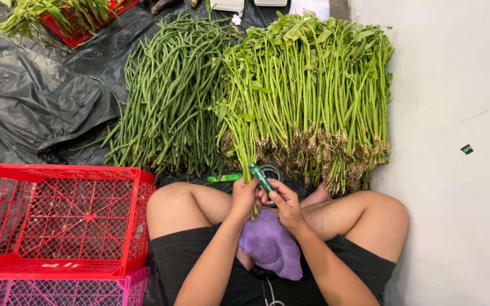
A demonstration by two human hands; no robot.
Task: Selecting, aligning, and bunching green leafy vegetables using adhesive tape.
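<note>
Hands (265,198) bundling stalks (245,147), crate (58,215) beside

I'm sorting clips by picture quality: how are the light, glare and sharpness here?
Head view: soft, even light with faint shadows; patches of glare on the black plastic sheet; the greens, left hand and right hand are sharp; the white wall looks bright but not blown out.

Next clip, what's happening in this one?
A person sits cross-legged on black plastic sheeting. The left hand grips a small bunch of green stems near its lower end, while the right hand holds a green band against it. Ahead lie a heap of long beans and stacked leafy greens. A purple cloth rests in the lap; a red crate sits at the left.
</note>
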